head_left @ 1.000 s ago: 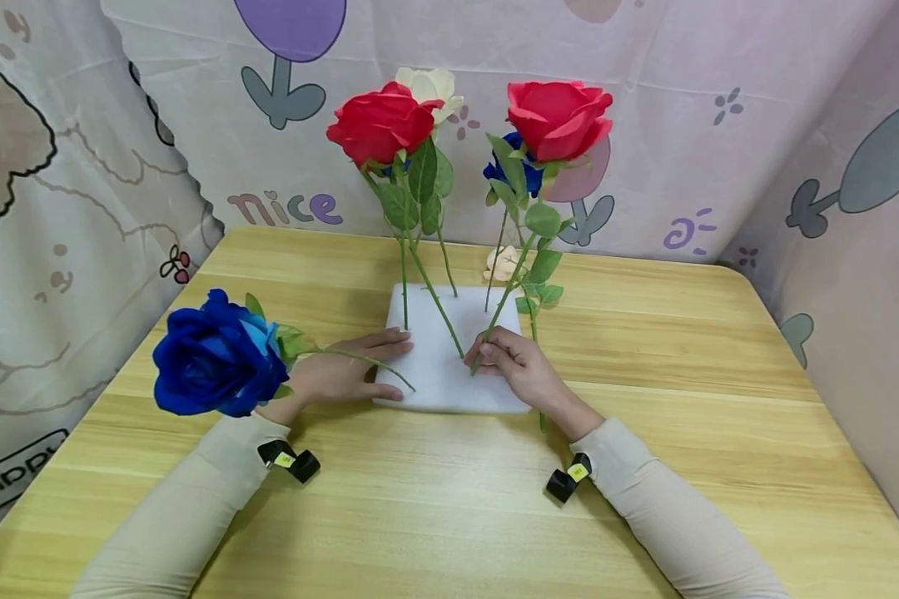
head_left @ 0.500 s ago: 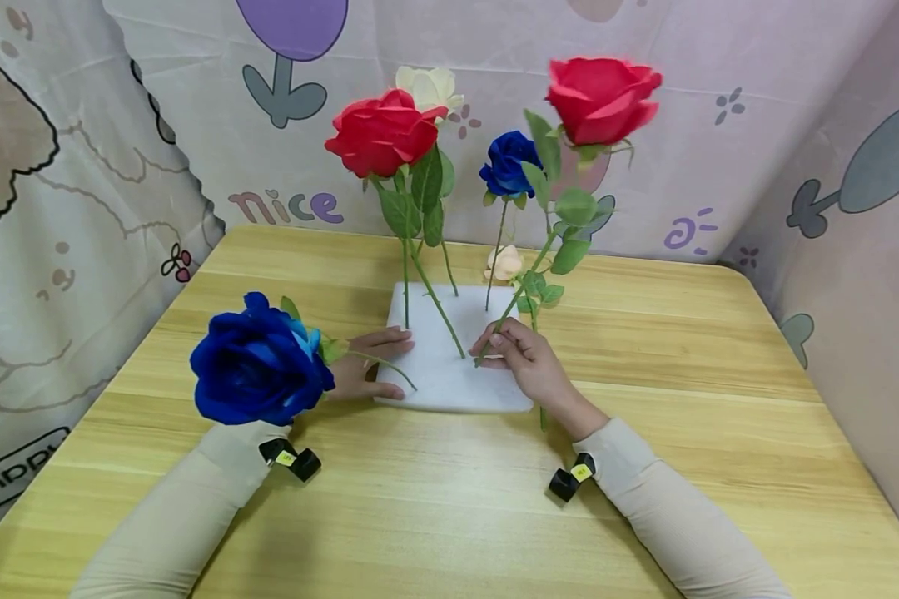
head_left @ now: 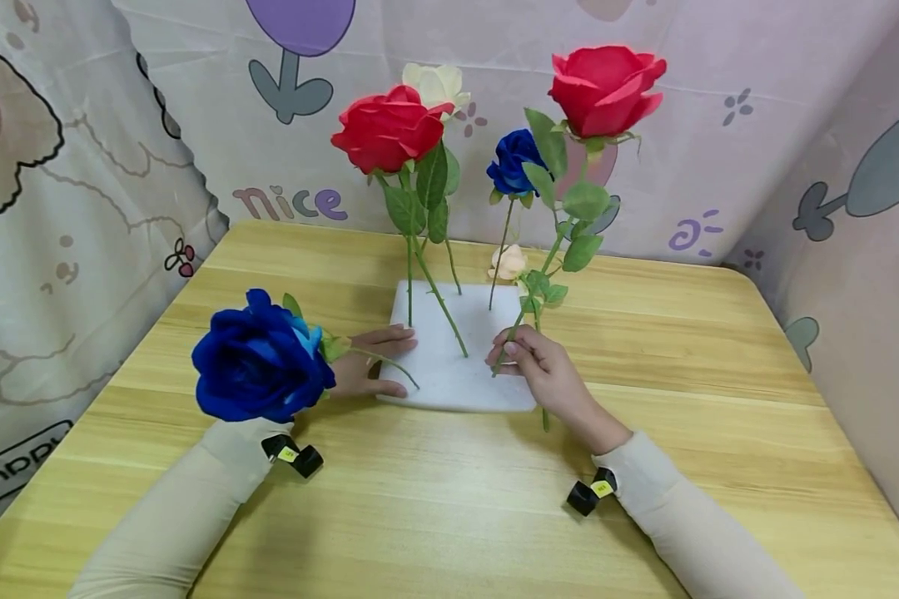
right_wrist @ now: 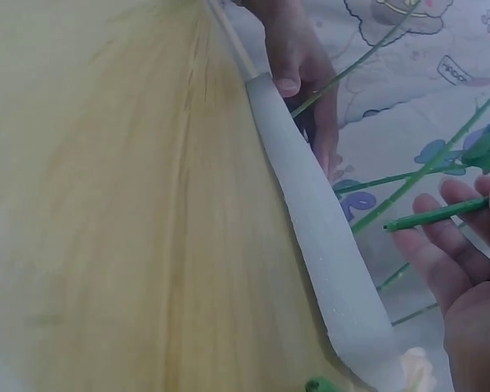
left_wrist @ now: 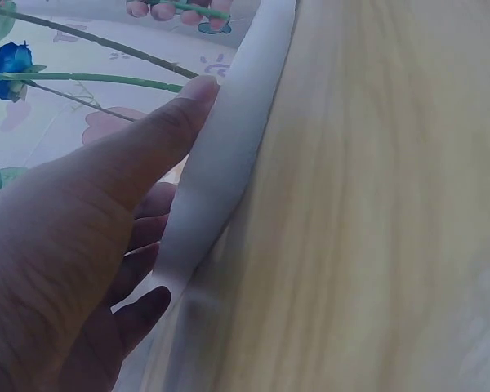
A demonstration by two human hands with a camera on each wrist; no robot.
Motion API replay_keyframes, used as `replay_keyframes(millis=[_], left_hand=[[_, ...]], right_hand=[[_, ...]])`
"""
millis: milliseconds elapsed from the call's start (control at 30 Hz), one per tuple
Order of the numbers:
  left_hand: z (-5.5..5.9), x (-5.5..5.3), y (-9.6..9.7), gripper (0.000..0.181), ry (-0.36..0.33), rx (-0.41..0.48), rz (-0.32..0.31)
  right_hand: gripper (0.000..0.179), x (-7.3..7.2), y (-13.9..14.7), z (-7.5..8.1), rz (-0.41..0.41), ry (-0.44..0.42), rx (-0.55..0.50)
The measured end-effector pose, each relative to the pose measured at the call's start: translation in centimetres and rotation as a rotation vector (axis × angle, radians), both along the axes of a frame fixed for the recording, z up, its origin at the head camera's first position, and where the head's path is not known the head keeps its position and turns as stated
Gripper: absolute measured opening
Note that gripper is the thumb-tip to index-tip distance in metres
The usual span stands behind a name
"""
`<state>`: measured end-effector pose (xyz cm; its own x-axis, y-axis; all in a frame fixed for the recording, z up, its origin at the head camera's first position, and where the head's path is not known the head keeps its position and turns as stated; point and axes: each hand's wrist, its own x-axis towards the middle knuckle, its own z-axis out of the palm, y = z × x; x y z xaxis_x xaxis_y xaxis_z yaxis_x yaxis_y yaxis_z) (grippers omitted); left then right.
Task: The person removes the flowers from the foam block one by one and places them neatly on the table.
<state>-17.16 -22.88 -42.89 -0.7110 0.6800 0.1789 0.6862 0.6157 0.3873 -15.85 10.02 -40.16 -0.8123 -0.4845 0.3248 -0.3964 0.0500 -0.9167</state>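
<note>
My right hand (head_left: pixel 547 370) pinches a red artificial rose (head_left: pixel 607 91) low on its green stem, over the right part of a white foam block (head_left: pixel 449 387). The cut stem end (right_wrist: pixel 389 226) points out past the fingertips in the right wrist view. My left hand (head_left: pixel 355 378) rests along the block's left edge, thumb and fingers extended. A large blue rose (head_left: pixel 258 362) leans left over that hand from its stem in the block. Another red rose (head_left: pixel 389 129), a white flower (head_left: pixel 436 87) and a smaller blue rose (head_left: pixel 515 162) stand in the block.
A pale peach flower (head_left: pixel 508 262) lies behind the block's right corner, its stem running along the block's right side to the front. Wooden table (head_left: pixel 449 499) surrounds the block. A printed curtain (head_left: pixel 644 208) hangs behind and at both sides.
My right hand has moved slightly right with the red rose, whose bloom swung up and right, uncovering the smaller blue rose. The large blue rose's bloom has shifted right. My left hand stays put.
</note>
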Motion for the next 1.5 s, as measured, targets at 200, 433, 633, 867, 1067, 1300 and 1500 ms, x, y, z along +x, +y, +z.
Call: replay_keyframes(millis=[200, 433, 633, 867, 1067, 1300, 1500], left_hand=[[0.9, 0.3, 0.3, 0.078, -0.056, -0.067, 0.015], [0.6, 0.3, 0.3, 0.075, -0.022, 0.01, -0.008], [0.8, 0.4, 0.3, 0.077, -0.056, -0.021, 0.009], [-0.1, 0.2, 0.1, 0.077, -0.057, 0.023, 0.002], [-0.6, 0.1, 0.0, 0.075, -0.048, 0.08, -0.017], [-0.3, 0.1, -0.1, 0.081, -0.072, 0.036, -0.007], [-0.8, -0.2, -0.2, 0.085, -0.046, 0.077, -0.018]], right_hand=[[0.022, 0.4, 0.9, 0.1, -0.034, 0.016, 0.048], [0.02, 1.2, 2.2, 0.0, -0.072, 0.015, 0.098], [0.018, 2.2, 3.4, -0.1, -0.092, 0.01, 0.175], [0.017, 3.1, 4.5, 0.0, -0.082, -0.014, 0.232], [0.019, 3.7, 5.1, 0.1, -0.092, -0.046, 0.238], [0.016, 4.3, 5.8, 0.2, -0.107, -0.04, 0.24], [0.012, 4.8, 6.4, 0.3, -0.118, 0.0, 0.233]])
